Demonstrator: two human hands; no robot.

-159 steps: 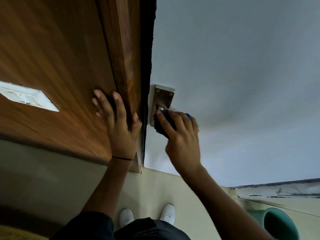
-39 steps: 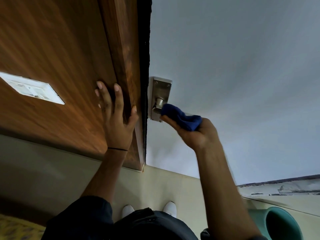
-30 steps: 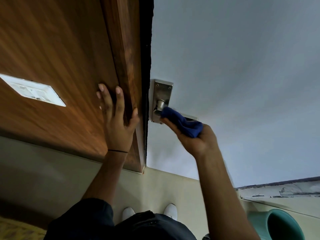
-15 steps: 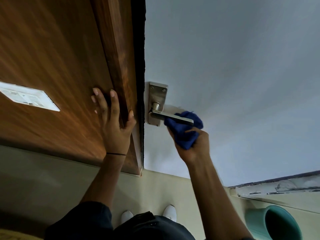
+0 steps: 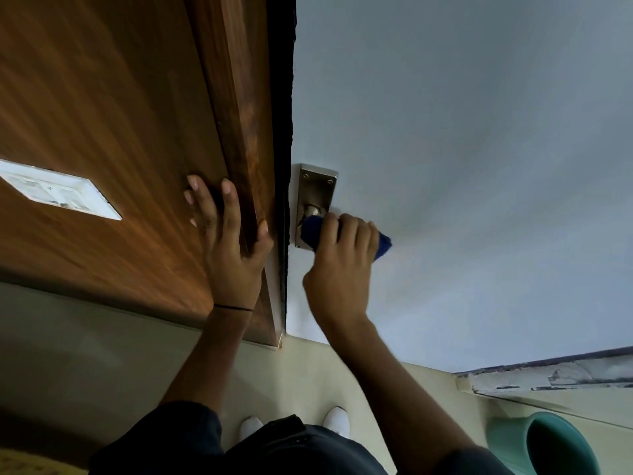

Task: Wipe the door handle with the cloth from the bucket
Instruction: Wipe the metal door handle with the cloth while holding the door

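Note:
A metal door handle (image 5: 314,197) on a rectangular plate sits at the left edge of the pale grey door (image 5: 462,166). My right hand (image 5: 342,265) is closed around a dark blue cloth (image 5: 383,247), and the cloth is wrapped over the lever, hiding it. Only the plate and the handle's neck show above my fingers. My left hand (image 5: 227,248) lies flat with spread fingers against the brown wooden frame (image 5: 239,97) just left of the handle. A teal bucket (image 5: 548,447) stands on the floor at the lower right.
A white switch plate (image 5: 58,190) is set in the wooden panel at the left. Cream floor tiles (image 5: 102,354) run below, with my white shoes (image 5: 335,419) close to the door. A worn ledge (image 5: 555,375) runs along the door's bottom right.
My right hand turned over from below the lever to grip it from above, sliding the cloth back towards the plate. The bare lever seen half a second ago is now covered. My left hand stayed put.

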